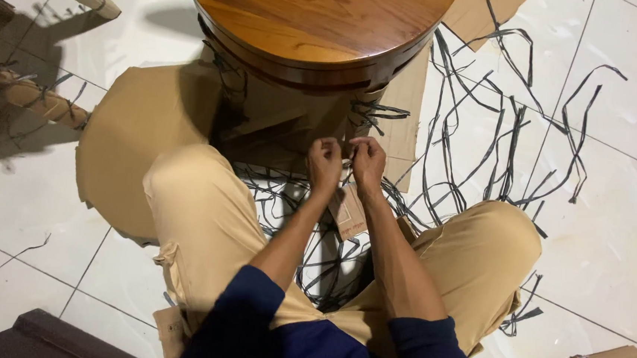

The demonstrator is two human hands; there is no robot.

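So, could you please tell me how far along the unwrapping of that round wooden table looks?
Done: the table top is bare, and cut black straps and cardboard sheets lie on the floor. In hand: the left hand and right hand pinch something at the cardboard around the base. Left: that cardboard remains on, with straps.

Round surface [315, 14] ahead of the knees; cardboard sheet [131, 136] on the floor [614, 222] to its left, strips [500, 139] scattered right, both hands [346, 162] just below it.
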